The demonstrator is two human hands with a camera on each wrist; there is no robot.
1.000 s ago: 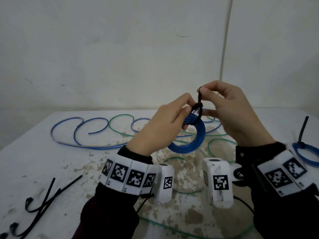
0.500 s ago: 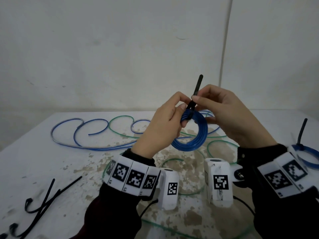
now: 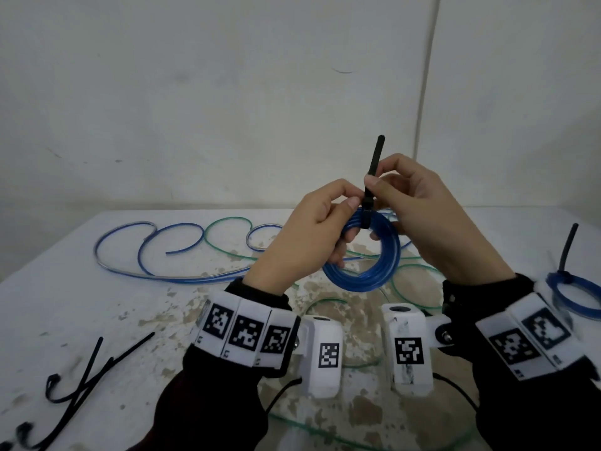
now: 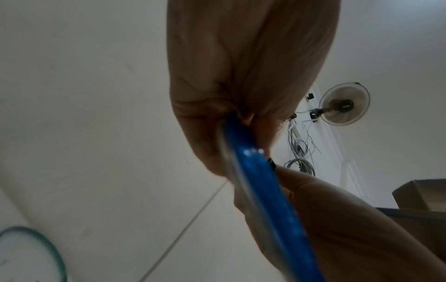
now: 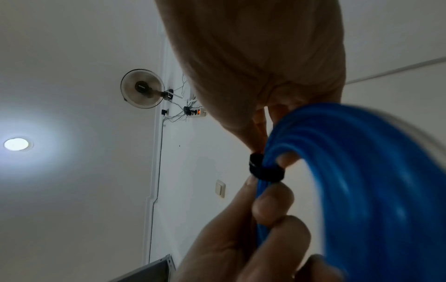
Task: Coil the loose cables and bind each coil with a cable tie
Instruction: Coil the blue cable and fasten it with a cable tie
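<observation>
I see my left hand gripping the blue coil at its top, held up above the desk. My right hand pinches the black cable tie wrapped round the coil, its tail pointing up (the head sits hidden between my fingers). From the left wrist the tie barely shows behind the blurred coil. A second tied blue coil lies partly cut off behind my right wrist. Spare ties blur at the desk's left edge.
</observation>
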